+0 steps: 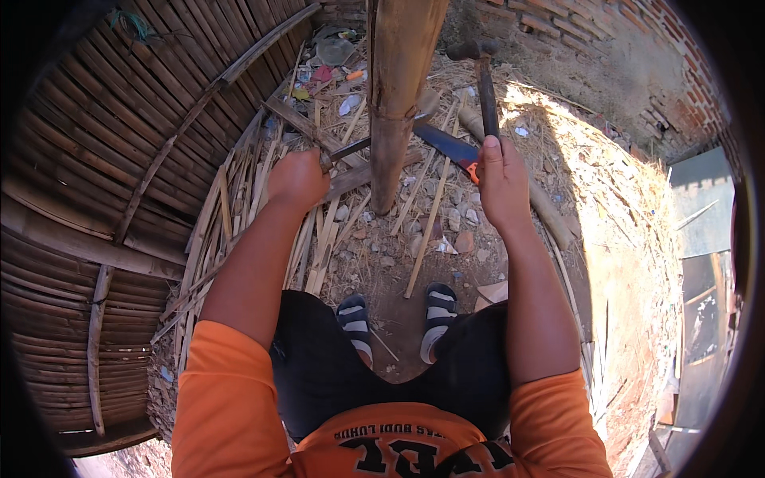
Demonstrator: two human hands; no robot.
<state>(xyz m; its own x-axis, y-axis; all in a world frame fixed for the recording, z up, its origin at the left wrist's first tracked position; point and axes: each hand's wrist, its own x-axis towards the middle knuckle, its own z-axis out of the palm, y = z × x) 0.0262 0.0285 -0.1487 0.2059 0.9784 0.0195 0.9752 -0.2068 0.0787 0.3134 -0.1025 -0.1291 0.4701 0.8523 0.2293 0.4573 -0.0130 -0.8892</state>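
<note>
A thick bamboo pole (398, 95) stands nearly upright in front of me, rising past the top of the view. My left hand (299, 179) is closed round the handle of a long-bladed knife (351, 149). Its blade meets the pole from the left, and a bit of metal in line with it shows on the pole's right side. Whether the blade sits in the bamboo or behind it I cannot tell. To the right of the pole, my right hand (504, 183) grips a hammer (488, 99) by its dark handle, head up and apart from the pole.
A handsaw (446, 145) with an orange handle lies on the ground beyond my right hand. Split bamboo strips (319, 255), rubble and litter cover the ground. A slatted bamboo wall (143, 119) stands left, a brick wall (606, 72) far right. My sandalled feet (438, 315) are near the pole's base.
</note>
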